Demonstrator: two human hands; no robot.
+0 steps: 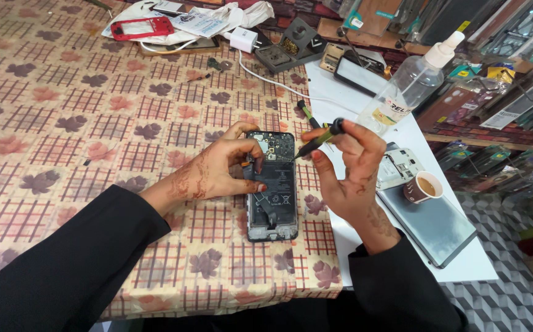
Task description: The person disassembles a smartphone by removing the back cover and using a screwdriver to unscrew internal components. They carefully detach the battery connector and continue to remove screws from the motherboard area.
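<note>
A black smartphone with its back cover off [272, 187], circuit board and battery exposed, lies flat near the front edge of the tabletop [63, 123], on a beige cloth printed with brown leaves and red checks. Just right of it, on a white mat, a small paper cup of brown tea [422, 187] stands on a grey slab, and a clear plastic spray bottle [409, 86] holds clear liquid. Shelves of packaged goods crowd the right side. The left hand [217, 169] grips the phone's left edge. The right hand [346, 166] pinches a thin black-and-yellow screwdriver [319, 139], its tip on the phone's upper part.
</note>
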